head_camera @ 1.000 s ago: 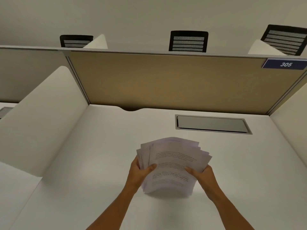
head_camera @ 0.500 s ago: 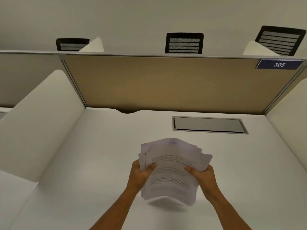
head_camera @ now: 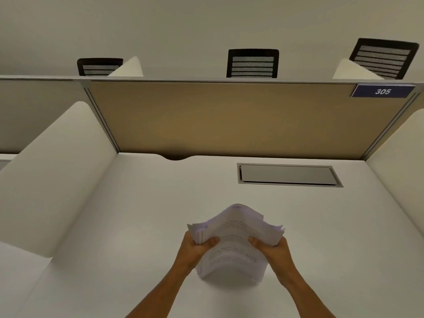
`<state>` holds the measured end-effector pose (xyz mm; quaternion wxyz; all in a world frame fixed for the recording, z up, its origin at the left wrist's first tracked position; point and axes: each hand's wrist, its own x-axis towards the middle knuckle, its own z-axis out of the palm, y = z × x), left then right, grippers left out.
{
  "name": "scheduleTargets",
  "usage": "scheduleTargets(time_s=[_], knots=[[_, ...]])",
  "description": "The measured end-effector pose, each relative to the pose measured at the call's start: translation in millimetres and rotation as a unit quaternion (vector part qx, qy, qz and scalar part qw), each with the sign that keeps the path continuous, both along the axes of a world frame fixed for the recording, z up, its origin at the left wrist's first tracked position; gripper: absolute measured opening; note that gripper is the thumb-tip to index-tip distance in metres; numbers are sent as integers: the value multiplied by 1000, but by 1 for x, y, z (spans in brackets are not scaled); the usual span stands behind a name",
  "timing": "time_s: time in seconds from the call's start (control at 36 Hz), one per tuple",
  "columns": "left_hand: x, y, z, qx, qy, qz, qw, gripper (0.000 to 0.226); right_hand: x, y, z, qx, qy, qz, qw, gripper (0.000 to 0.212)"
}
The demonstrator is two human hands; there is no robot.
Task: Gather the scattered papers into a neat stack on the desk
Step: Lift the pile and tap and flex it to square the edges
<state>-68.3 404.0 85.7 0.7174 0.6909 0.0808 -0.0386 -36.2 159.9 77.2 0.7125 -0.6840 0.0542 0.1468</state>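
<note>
A bundle of white printed papers (head_camera: 234, 235) stands on its lower edge on the white desk (head_camera: 137, 214), bowed upward in the middle, with its upper edges still slightly fanned. My left hand (head_camera: 197, 249) grips the bundle's left side, thumb across the front sheet. My right hand (head_camera: 273, 249) grips the right side the same way. Both forearms reach in from the bottom of the view.
A grey cable hatch (head_camera: 289, 175) is set into the desk behind the papers. A tan partition panel (head_camera: 229, 120) closes the back, with white dividers at the left (head_camera: 50, 175) and right (head_camera: 399, 157). A blue "305" sign (head_camera: 382, 91) and black chair backs show beyond.
The bundle has been squeezed narrower between my hands and lowered until its bottom edge rests on the desk. The fanned top edges have drawn closer together.
</note>
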Motion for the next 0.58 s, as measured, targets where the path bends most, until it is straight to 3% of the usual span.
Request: scheduleTargets(time_s=[0.19,0.36,0.58], knots=[[3,6,5,-4,-27,47,999,53,6,-5,11,0,-20,-8,1000,46],[-6,5,-13,18,29,68,997,36,0,-8,-1,-23,3,7,1000,48],[-3,2,-12,4,24,55,998,47,3,-2,6,-14,-4,12,1000,39]])
